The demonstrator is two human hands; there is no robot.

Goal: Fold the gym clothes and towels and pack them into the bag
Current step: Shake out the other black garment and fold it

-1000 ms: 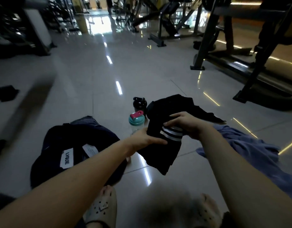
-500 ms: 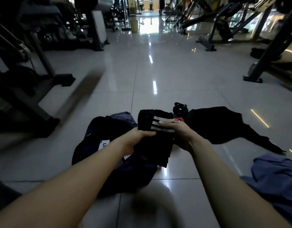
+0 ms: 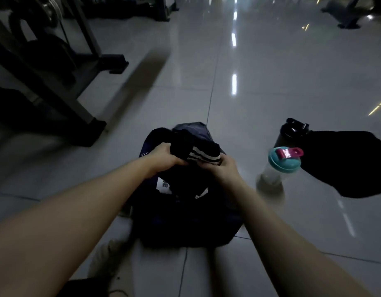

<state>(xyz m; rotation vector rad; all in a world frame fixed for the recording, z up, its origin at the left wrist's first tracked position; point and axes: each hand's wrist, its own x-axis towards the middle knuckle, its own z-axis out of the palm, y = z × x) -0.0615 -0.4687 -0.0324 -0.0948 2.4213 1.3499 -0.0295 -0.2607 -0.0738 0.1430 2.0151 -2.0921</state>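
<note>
Far left, a dark metal gym machine frame (image 3: 45, 86) stands on the glossy grey tiled floor (image 3: 281, 71).

Centre: the left hand (image 3: 164, 156) grips the left side of a folded black garment with white stripes (image 3: 198, 152), fingers curled round it. The right hand (image 3: 222, 171) pinches its striped edge. The bundle is held just above the soft dark navy bag (image 3: 185, 215), not yet inside. Whether the bag's mouth is open cannot be told.

Right: a clear shaker bottle with teal lid and pink cap (image 3: 280, 166), a black-lidded bottle (image 3: 293, 131) behind it, then a loose black garment (image 3: 348, 163) spread on the floor.

Risk, as judged: the fold may spring open if either grip slackens before seating; a slumped bag mouth would snag it.

Count: two hands, one bag, one folded garment, one loose garment, two bottles.
</note>
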